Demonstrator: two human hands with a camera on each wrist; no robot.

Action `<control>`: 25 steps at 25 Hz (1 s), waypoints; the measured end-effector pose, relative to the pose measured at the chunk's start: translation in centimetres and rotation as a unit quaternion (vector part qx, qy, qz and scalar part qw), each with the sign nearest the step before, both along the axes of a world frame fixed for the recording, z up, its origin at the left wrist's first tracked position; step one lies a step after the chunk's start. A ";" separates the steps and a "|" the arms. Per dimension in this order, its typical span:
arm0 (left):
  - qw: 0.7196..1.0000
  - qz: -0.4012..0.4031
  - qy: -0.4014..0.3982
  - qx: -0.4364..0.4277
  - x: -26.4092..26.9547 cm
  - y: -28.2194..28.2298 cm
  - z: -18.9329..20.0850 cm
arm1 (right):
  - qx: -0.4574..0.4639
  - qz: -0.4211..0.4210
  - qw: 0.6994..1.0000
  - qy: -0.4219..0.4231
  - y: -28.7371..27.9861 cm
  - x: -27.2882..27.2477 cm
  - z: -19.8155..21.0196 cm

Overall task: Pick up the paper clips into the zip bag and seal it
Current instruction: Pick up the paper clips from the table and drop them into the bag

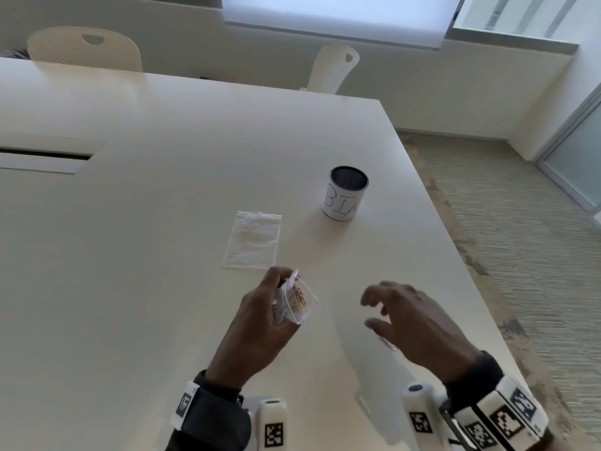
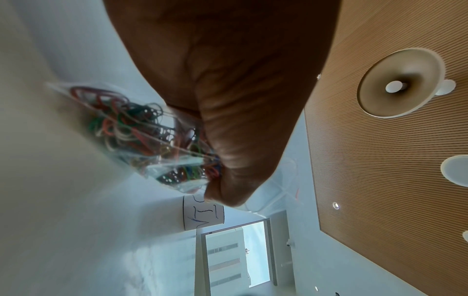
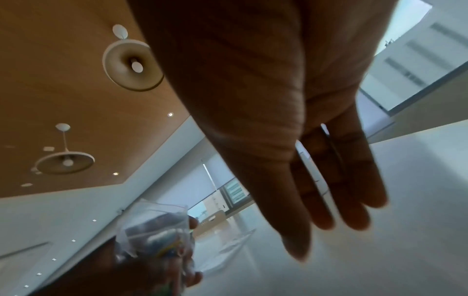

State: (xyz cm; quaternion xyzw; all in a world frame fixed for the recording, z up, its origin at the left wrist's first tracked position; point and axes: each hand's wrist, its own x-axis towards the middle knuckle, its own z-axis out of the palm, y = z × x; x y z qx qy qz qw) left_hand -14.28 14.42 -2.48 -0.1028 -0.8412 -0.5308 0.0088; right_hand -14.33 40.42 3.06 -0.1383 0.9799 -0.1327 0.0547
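My left hand (image 1: 270, 307) grips a small clear zip bag (image 1: 297, 299) above the table, near the front middle. Coloured paper clips (image 2: 142, 132) fill the bag, and the bag (image 3: 157, 232) also shows low in the right wrist view. To its right, my right hand (image 1: 403, 317) hovers just over the table with fingers (image 3: 326, 200) spread loosely, holding nothing. A single paper clip (image 1: 388, 343) lies on the table under that hand's thumb side. Whether the bag's zip is closed cannot be told.
A second, empty clear zip bag (image 1: 253, 239) lies flat beyond my left hand. A black mesh cup (image 1: 346, 193) with a white paper label stands further right. The table's right edge (image 1: 432, 196) runs close by, and two chairs (image 1: 84, 48) stand at the far side.
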 end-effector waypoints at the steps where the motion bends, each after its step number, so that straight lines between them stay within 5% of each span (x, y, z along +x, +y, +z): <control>1: 1.000 0.000 -0.001 -0.001 0.0 0.0 0.0 | 0.034 -0.007 0.999 -0.030 0.6 0.5 -0.6; 13: 1.000 -0.002 -0.004 -0.009 0.0 0.0 0.1 | -0.037 -0.100 0.989 -0.102 1.5 1.3 -2.9; 20: 1.000 -0.001 -0.003 -0.007 0.2 0.0 0.0 | -0.040 -0.069 0.993 -0.088 0.8 2.1 -2.9; 25: 1.000 0.001 -0.007 -0.007 0.1 0.0 0.2 | -0.242 -0.089 0.966 0.028 -0.9 1.6 -0.9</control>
